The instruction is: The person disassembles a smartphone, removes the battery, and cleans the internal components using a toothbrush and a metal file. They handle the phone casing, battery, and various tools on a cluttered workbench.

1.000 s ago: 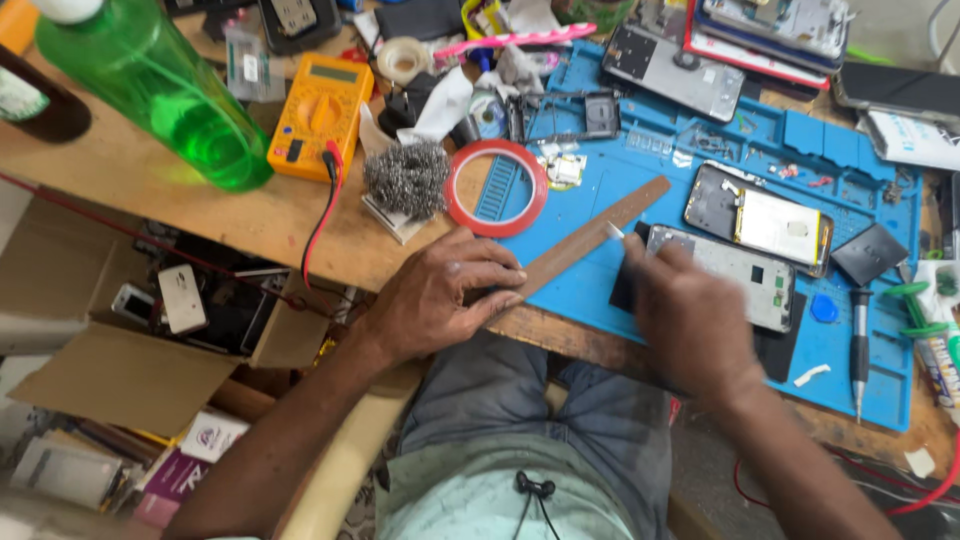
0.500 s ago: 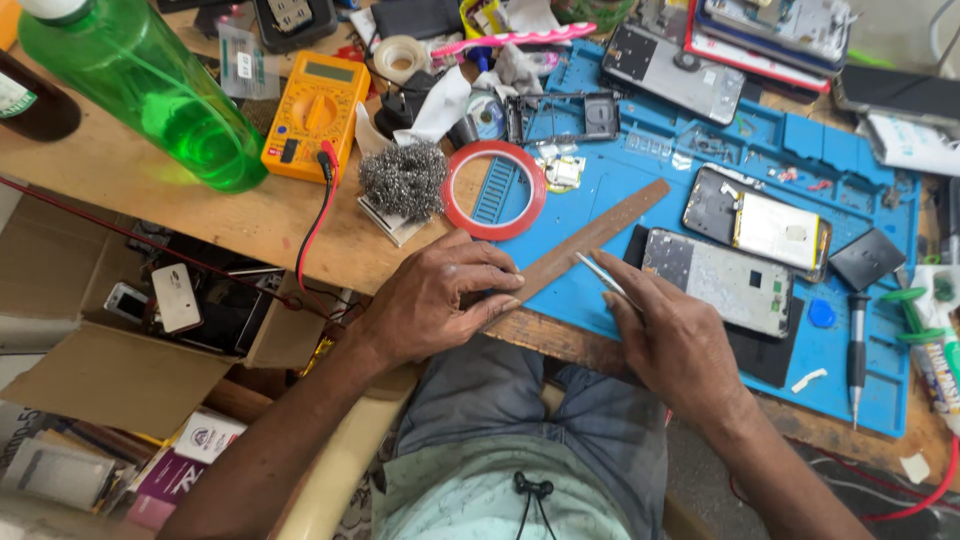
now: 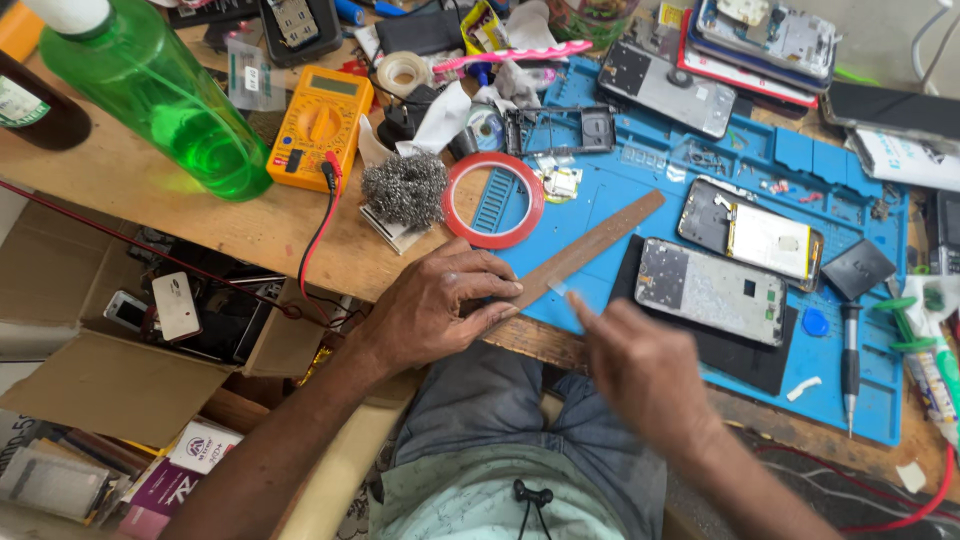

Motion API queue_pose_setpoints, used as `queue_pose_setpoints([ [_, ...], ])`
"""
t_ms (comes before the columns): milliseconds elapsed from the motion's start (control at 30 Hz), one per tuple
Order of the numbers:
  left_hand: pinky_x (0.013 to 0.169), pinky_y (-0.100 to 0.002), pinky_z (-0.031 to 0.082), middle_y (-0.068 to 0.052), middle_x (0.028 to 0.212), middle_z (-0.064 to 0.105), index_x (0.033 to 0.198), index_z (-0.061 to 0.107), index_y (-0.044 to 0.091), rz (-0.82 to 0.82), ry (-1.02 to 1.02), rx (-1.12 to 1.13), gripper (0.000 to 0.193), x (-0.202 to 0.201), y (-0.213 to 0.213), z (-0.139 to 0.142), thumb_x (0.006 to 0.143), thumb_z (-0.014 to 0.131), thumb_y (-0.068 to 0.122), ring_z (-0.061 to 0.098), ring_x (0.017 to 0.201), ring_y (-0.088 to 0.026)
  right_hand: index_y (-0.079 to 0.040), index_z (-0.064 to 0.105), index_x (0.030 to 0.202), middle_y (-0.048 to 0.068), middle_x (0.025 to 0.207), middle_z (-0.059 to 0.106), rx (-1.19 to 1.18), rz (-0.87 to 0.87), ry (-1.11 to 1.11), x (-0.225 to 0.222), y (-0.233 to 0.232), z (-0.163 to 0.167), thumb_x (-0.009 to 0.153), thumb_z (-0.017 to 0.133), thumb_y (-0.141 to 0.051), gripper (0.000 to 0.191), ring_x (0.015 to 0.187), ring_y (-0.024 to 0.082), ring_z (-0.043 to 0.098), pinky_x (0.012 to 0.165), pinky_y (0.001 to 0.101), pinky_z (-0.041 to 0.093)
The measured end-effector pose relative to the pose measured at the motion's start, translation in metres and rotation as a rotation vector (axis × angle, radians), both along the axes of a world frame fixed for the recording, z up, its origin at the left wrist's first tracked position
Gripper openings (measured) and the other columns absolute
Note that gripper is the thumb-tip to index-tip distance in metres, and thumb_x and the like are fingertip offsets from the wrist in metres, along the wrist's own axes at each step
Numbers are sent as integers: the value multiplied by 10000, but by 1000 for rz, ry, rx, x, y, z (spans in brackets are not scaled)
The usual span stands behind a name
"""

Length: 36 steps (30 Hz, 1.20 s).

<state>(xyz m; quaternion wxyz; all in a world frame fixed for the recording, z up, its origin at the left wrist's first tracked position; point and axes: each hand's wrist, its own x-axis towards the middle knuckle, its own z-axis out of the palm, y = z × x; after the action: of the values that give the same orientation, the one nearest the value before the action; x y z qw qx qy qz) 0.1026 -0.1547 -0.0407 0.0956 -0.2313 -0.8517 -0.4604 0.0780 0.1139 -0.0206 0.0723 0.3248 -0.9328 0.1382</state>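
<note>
My left hand rests at the table's front edge, its fingertips pinching and pressing down the near end of a long brown ruler that lies slanted across the blue work mat. To the right of it my right hand is blurred by motion, and its fingers point toward the ruler's near end. Whether this hand has anything in it cannot be made out. Just right of the ruler an opened phone lies on a black pad, and a second opened phone lies behind it.
A red tape ring, a wad of steel wool, a yellow multimeter and a green bottle stand to the left. Phone parts are piled at the back. A screwdriver lies at the right. An open cardboard box sits below the table's edge.
My right hand, which held thin tweezers by the ruler and the opened phone, has drawn back toward me and is now blurred. The left hand stays on the ruler.
</note>
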Motion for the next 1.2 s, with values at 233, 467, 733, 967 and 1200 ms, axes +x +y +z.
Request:
queue_pose_setpoints([
  [233, 890, -365, 560, -45, 1055, 756, 1012, 794, 68, 9, 97, -50, 214, -1, -1, -1, 820, 824, 156, 690, 1029, -243, -112, 679, 1283, 99, 744, 643, -57, 117, 32, 4, -5, 8, 844, 665, -49, 445, 510, 244, 642, 468, 407, 551],
  [467, 846, -341, 582, -55, 1055, 753, 1022, 788, 59, -13, 24, -4, 201, 1, -1, -1, 847, 812, 153, 695, 998, -224, -144, 666, 1318, 108, 790, 638, -108, 52, 30, 1, 7, -11, 882, 641, -27, 453, 565, 288, 643, 495, 443, 537],
  [733, 837, -331, 593, -58, 1071, 751, 1029, 787, 61, 6, -1, 21, 206, 1, 0, 0, 848, 807, 158, 705, 997, -214, -142, 687, 1274, 107, 768, 612, -22, -79, -29, -4, 12, -12, 938, 650, -130, 339, 528, 284, 632, 501, 434, 533],
  [967, 842, -332, 593, -58, 1069, 755, 1025, 789, 60, 7, 26, 20, 203, 1, 0, -1, 845, 810, 151, 706, 996, -219, -103, 656, 1323, 108, 728, 620, 95, -64, -26, 1, 2, -4, 958, 609, -111, 368, 514, 280, 632, 493, 432, 546],
  [1200, 835, -341, 585, -62, 1058, 751, 1016, 785, 53, -8, 29, 11, 196, 2, -1, 1, 845, 810, 145, 698, 990, -227, -41, 651, 1299, 142, 782, 665, 73, 1, 11, -1, -6, 10, 924, 583, -18, 382, 558, 286, 659, 471, 417, 558],
])
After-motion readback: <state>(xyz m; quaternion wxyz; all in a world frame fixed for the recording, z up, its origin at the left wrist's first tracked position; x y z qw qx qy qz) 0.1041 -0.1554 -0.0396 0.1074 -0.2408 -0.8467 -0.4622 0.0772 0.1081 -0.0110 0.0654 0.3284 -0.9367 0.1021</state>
